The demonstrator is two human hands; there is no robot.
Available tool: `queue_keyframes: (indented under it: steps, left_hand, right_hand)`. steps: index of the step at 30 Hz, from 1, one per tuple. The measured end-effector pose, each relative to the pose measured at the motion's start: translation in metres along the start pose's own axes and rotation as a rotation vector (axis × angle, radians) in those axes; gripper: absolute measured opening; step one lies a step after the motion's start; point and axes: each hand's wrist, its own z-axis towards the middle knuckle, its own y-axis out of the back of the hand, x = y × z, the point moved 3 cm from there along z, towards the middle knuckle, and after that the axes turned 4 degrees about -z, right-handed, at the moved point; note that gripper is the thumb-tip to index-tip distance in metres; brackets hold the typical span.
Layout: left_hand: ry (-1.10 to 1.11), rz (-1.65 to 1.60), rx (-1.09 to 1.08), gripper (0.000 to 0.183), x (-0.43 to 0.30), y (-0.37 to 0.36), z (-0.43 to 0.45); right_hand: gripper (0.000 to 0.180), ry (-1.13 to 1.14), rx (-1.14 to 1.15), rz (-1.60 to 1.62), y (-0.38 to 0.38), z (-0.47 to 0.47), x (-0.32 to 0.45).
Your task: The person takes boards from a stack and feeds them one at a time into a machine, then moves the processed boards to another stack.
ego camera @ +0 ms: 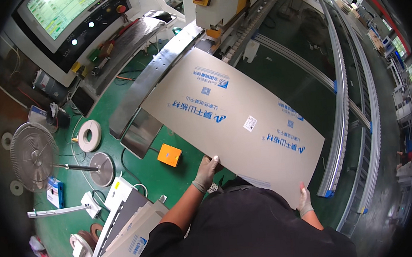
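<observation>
A large rectangular board (241, 126) with blue printing and a small white label lies flat in front of me. Its far left end rests on the metal infeed table (158, 67) of a woodworking machine. My left hand (208, 172), in a thin glove, grips the long near edge, thumb on top. At the near right corner my right hand (304, 197), gloved too, holds the board's short edge with the thumb up. The fingers of both hands are partly hidden under the board.
The machine's head (215, 6) and a control panel (77, 26) stand ahead. Roller rails (340, 83) run along the right. An orange box (170, 155), a standing fan (36, 156) and an edge-banding roll (89, 136) are at the left. More boards (131, 237) stand at lower left.
</observation>
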Motion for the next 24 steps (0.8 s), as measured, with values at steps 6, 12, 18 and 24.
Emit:
queue_keyframes:
  steps: [6, 12, 18, 24]
  left_hand:
    - [0.106, -0.01, -0.001, 0.047, -0.024, -0.01, 0.004]
    - [-0.05, 0.696, -0.543, 0.032, -0.02, 0.054, 0.019]
    - [-0.377, 0.587, -0.729, 0.051, -0.088, 0.129, 0.021]
    - [-0.364, 0.669, -0.573, 0.054, -0.139, 0.099, 0.076]
  right_hand:
    - [0.059, 0.155, -0.059, -0.068, -0.039, -0.014, 0.053]
    - [0.059, 0.187, -0.136, -0.147, -0.033, 0.001, 0.062]
    - [0.065, 0.078, -0.201, -0.161, -0.048, 0.013, 0.077]
    - [0.077, 0.012, -0.274, -0.122, -0.044, 0.024, 0.098]
